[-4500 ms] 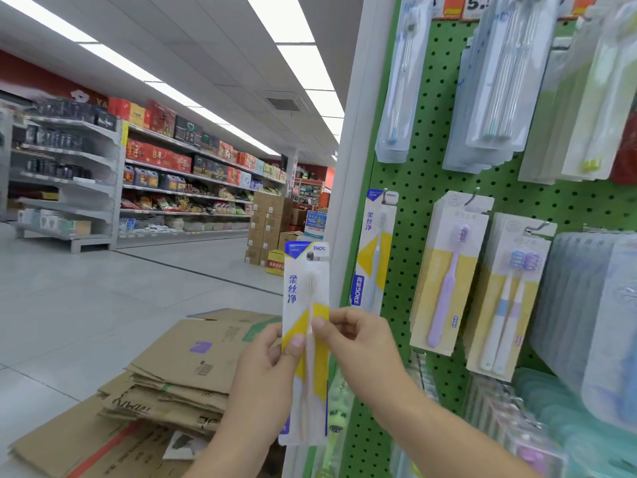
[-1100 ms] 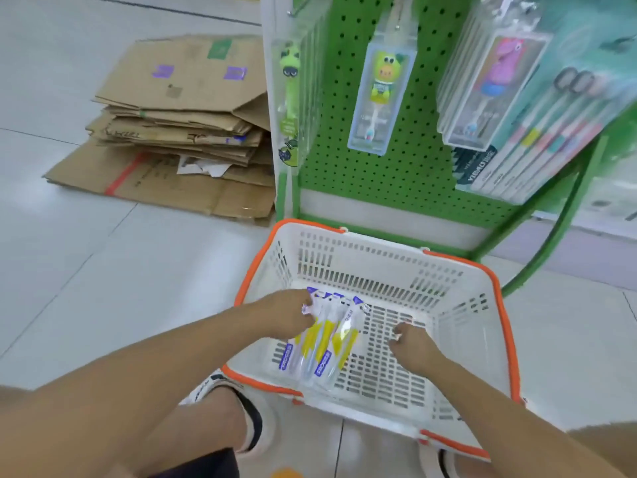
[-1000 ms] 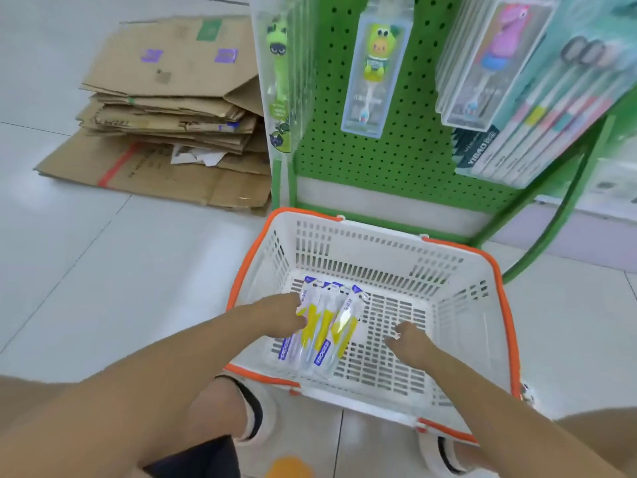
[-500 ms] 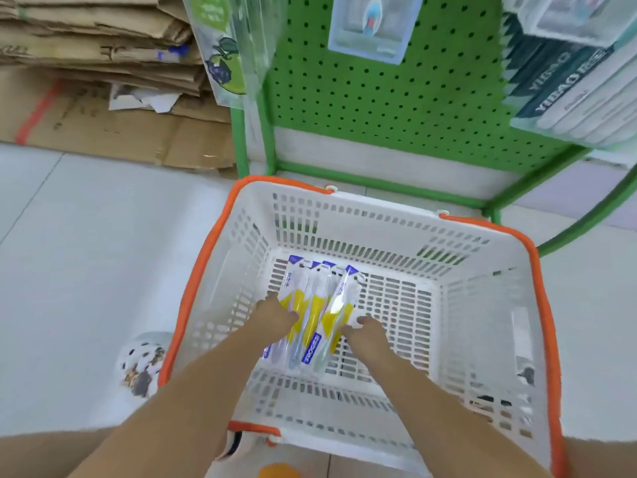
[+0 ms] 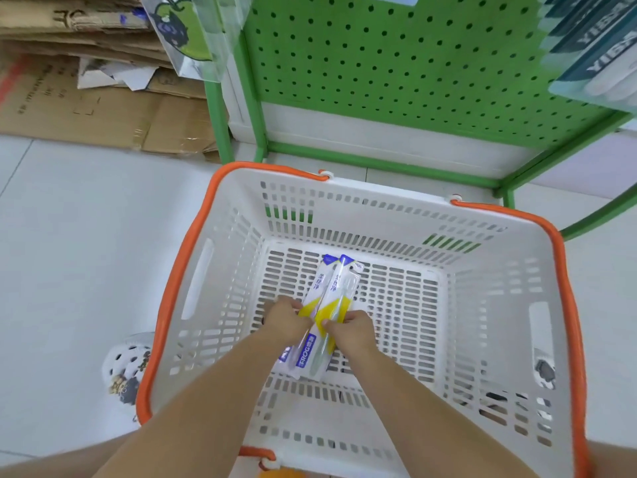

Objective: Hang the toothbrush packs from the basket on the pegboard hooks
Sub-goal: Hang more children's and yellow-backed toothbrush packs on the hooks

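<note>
A white basket with orange handles (image 5: 493, 291) stands on the floor below the green pegboard (image 5: 396, 60). Inside it lie white, yellow and blue toothbrush packs (image 5: 331, 291), stacked lengthwise. My left hand (image 5: 286, 320) grips the packs from the left side. My right hand (image 5: 350, 331) pinches the top pack at its yellow band from the right. Both arms reach down into the basket.
Flattened cardboard boxes (image 5: 89, 84) are piled on the floor at the upper left. Clear hanging packs (image 5: 193, 32) dangle at the rack's left post, and dark teal packs (image 5: 599, 46) hang at the upper right. A white clog (image 5: 127, 367) shows left of the basket.
The view dropped from the pegboard to the basket. My right hand moved left across the basket floor onto the packs, and both hands have gathered them into a tighter stack.
</note>
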